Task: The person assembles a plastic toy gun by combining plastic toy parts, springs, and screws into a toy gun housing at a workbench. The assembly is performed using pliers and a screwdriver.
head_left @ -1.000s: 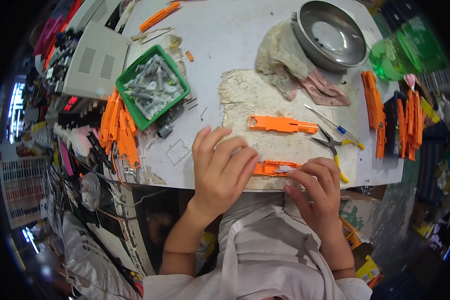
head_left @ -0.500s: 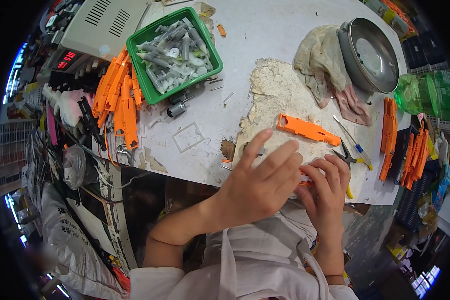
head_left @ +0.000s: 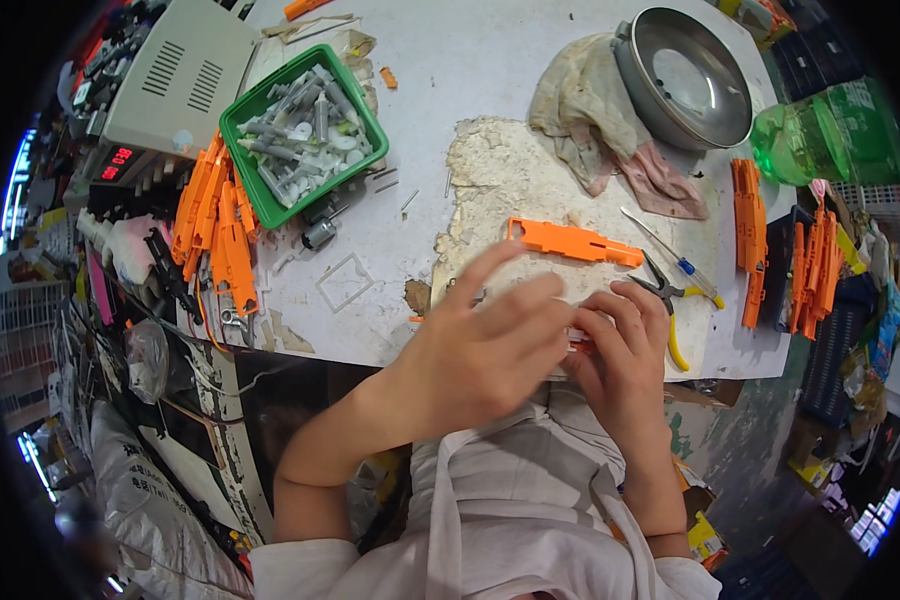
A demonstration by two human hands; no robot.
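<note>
My right hand (head_left: 625,355) is closed around an orange plastic part (head_left: 578,346), and only slivers of it show between the fingers. Close beside it, above the same part, is my left hand (head_left: 490,350), smeared by motion. Its index finger points out while the other fingers bend toward the right hand; its thumb and anything under it are hidden. Just beyond both hands, a long orange plastic housing (head_left: 575,242) lies on the worn, peeling patch of the tabletop. A screwdriver (head_left: 675,258) and yellow-handled pliers (head_left: 673,300) lie to the right of it.
At the left, a green basket (head_left: 232,130) of grey and white plastic pieces stands beside stacked orange housings (head_left: 232,255) and a beige powered box (head_left: 175,80). A metal bowl (head_left: 635,70), a rag (head_left: 570,100) and a green bottle (head_left: 820,135) sit at the far right. More orange housings (head_left: 750,240) lie below.
The whole view has shifted, so table items appear further left. Both hands stay together at the orange part, the left one moving slightly and blurred. The long housing stays on the table.
</note>
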